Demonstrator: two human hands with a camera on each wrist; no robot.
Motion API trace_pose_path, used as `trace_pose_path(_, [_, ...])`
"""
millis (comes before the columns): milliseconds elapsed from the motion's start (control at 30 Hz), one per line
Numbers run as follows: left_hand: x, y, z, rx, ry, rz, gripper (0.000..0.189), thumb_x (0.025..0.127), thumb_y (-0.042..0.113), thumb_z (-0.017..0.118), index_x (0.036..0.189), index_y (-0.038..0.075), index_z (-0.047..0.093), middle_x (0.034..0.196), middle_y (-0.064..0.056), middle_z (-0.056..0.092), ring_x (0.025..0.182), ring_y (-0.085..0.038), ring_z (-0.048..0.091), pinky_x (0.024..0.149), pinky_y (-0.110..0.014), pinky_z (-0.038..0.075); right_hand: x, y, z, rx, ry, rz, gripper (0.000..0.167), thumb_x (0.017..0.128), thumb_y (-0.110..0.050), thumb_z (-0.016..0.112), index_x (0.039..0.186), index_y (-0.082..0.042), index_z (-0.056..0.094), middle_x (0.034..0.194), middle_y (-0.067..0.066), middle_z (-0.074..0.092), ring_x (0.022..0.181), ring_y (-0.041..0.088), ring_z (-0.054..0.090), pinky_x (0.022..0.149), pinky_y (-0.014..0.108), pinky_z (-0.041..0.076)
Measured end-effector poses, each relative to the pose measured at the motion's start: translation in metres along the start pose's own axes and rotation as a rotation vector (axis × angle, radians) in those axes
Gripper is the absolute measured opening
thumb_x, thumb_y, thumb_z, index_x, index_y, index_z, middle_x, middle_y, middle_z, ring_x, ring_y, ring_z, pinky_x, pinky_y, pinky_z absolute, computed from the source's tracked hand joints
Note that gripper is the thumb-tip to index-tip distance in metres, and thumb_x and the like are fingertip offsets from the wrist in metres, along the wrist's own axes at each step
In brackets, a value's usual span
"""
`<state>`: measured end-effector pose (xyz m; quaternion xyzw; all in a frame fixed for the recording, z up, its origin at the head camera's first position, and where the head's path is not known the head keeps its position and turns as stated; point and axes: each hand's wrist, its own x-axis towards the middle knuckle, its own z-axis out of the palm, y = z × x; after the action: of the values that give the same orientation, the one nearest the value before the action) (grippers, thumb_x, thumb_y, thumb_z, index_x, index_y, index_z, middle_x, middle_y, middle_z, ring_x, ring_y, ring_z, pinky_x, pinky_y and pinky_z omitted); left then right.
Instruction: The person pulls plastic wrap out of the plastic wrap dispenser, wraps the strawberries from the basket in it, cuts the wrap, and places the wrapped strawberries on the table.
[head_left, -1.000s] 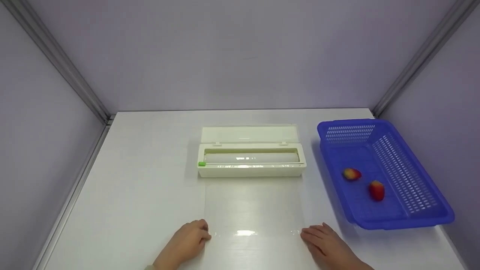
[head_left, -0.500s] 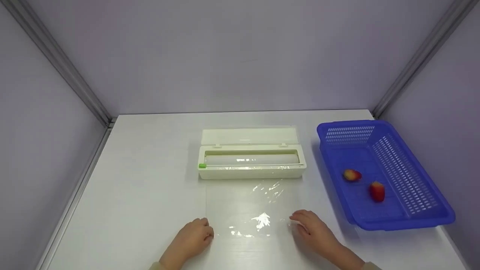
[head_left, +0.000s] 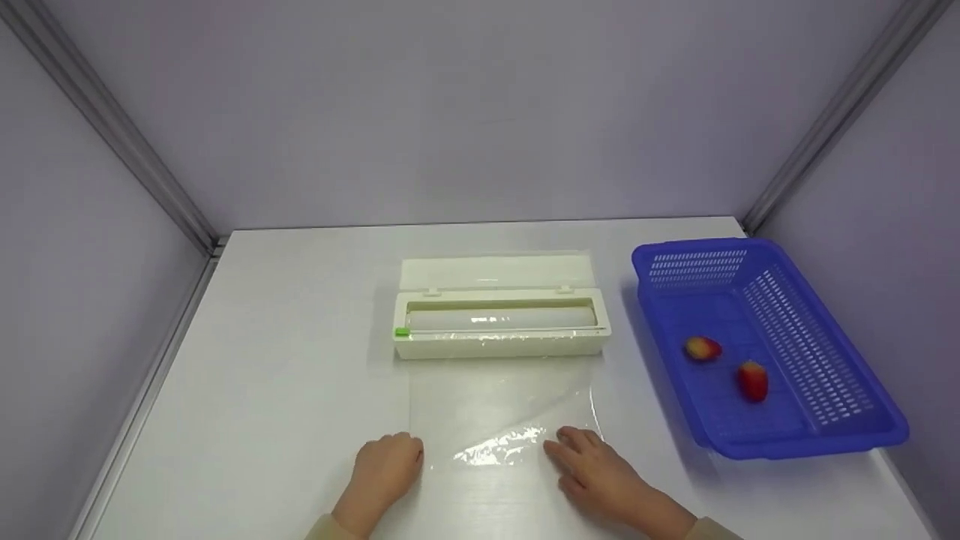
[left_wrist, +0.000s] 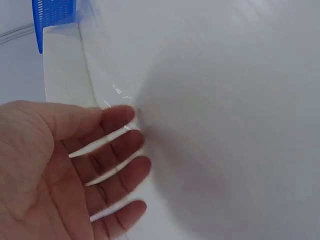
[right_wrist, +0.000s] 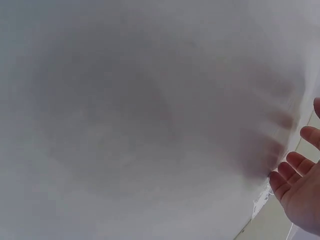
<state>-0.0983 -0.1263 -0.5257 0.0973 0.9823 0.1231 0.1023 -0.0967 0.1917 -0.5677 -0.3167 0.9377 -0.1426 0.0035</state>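
A clear sheet of plastic wrap [head_left: 487, 401] runs from the front of a white wrap dispenser [head_left: 501, 346] toward me, flat on the white table. My left hand [head_left: 384, 469] pinches the sheet's near left corner; in the left wrist view, thumb and index finger meet at the film edge. At the near right part of the film, my right hand [head_left: 600, 480] touches it with loosely spread fingers. The film's right edge is drawn inward and creased there. Inside the dispenser lies the wrap roll [head_left: 501, 318], under a raised lid [head_left: 496, 273]. A green slide cutter [head_left: 403, 331] sits at the left end.
On the right stands a blue plastic basket [head_left: 832, 341] holding two red-yellow strawberries, one strawberry [head_left: 703, 348] farther back and another strawberry [head_left: 753, 381] nearer. Grey walls [head_left: 480, 112] enclose the table [head_left: 285, 337] at the back and sides.
My right hand has moved left and its fingers have spread, pulling the film's right side inward with wrinkles. The left hand has barely shifted. Dispenser and basket stay in place.
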Motion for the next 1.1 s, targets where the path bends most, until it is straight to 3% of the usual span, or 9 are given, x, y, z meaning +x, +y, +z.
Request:
trace_pose_path(100, [0.013,0.018,-0.002,0.013,0.083,0.052,0.011,0.084,0.018,0.064,0.087,0.009,0.068,0.078,-0.002,0.059,0.069,-0.016,0.056,0.057,-0.03,0.048,-0.003,-0.001,0.003,-0.028,0.024,-0.022,0.044,0.079,-0.02,0.064,0.122,-0.013,0.056,0.122,0.012,0.052,0.11,0.029,0.051,0.09,0.044,0.047])
trace_pose_path(200, [0.029,0.038,0.004,0.028,0.129,0.161,0.026,0.082,0.024,0.067,0.104,0.011,0.065,0.097,-0.004,0.058,0.086,-0.019,0.056,0.066,-0.031,0.05,-0.005,-0.001,0.004,-0.046,0.044,-0.034,0.044,0.078,-0.02,0.065,0.121,-0.013,0.056,0.123,0.012,0.053,0.11,0.029,0.051,0.091,0.044,0.046])
trace_pose_path(300, [0.038,0.053,0.016,0.062,0.1,0.207,0.045,0.08,0.034,0.067,0.119,0.014,0.057,0.113,-0.007,0.053,0.098,-0.023,0.052,0.07,-0.034,0.049,-0.009,-0.001,0.005,-0.041,0.056,-0.047,0.044,0.078,-0.018,0.065,0.121,-0.013,0.056,0.125,0.014,0.052,0.111,0.029,0.051,0.09,0.044,0.047])
trace_pose_path(400, [0.043,0.062,0.029,0.095,0.061,0.196,0.057,0.078,0.042,0.068,0.126,0.017,0.052,0.118,-0.008,0.05,0.101,-0.025,0.05,0.069,-0.037,0.049,-0.014,-0.001,0.004,-0.042,0.087,-0.076,0.044,0.078,-0.016,0.067,0.121,-0.011,0.057,0.125,0.014,0.053,0.112,0.029,0.051,0.088,0.044,0.048])
trace_pose_path(567, [0.047,0.065,0.04,0.125,0.048,0.17,0.064,0.074,0.045,0.071,0.128,0.018,0.05,0.117,-0.009,0.049,0.099,-0.026,0.049,0.067,-0.038,0.047,-0.021,0.006,-0.007,-0.065,0.201,-0.127,0.045,0.074,-0.009,0.07,0.118,-0.008,0.059,0.121,0.01,0.058,0.11,0.026,0.055,0.09,0.04,0.048])
trace_pose_path(733, [0.049,0.064,0.04,0.114,0.054,0.171,0.065,0.073,0.045,0.072,0.128,0.018,0.049,0.117,-0.01,0.049,0.1,-0.028,0.049,0.068,-0.041,0.047,-0.027,0.013,-0.041,0.0,0.331,-0.058,0.044,0.07,0.002,0.071,0.112,-0.009,0.063,0.11,0.004,0.064,0.099,0.02,0.062,0.083,0.034,0.052])
trace_pose_path(833, [0.048,0.063,0.039,0.114,0.063,0.177,0.065,0.073,0.046,0.072,0.127,0.018,0.049,0.116,-0.01,0.049,0.1,-0.028,0.049,0.068,-0.041,0.046,-0.032,0.022,-0.066,0.048,0.432,-0.008,0.041,0.069,0.009,0.07,0.106,-0.008,0.066,0.1,0.002,0.067,0.091,0.018,0.064,0.083,0.019,0.05])
trace_pose_path(967, [0.048,0.062,0.04,0.117,0.067,0.184,0.065,0.073,0.047,0.071,0.127,0.019,0.049,0.117,-0.01,0.049,0.099,-0.028,0.048,0.067,-0.04,0.046,-0.041,0.047,-0.099,0.103,0.591,0.032,0.036,0.068,0.016,0.065,0.098,-0.004,0.068,0.09,0.004,0.069,0.086,0.009,0.063,0.084,0.003,0.041])
trace_pose_path(1100, [0.047,0.061,0.042,0.116,0.069,0.187,0.065,0.072,0.047,0.071,0.127,0.019,0.049,0.116,-0.009,0.049,0.098,-0.027,0.048,0.066,-0.039,0.045,-0.05,0.085,-0.121,0.091,0.734,0.101,0.032,0.07,0.018,0.062,0.097,0.001,0.066,0.088,0.011,0.066,0.086,0.002,0.054,0.079,0.005,0.038])
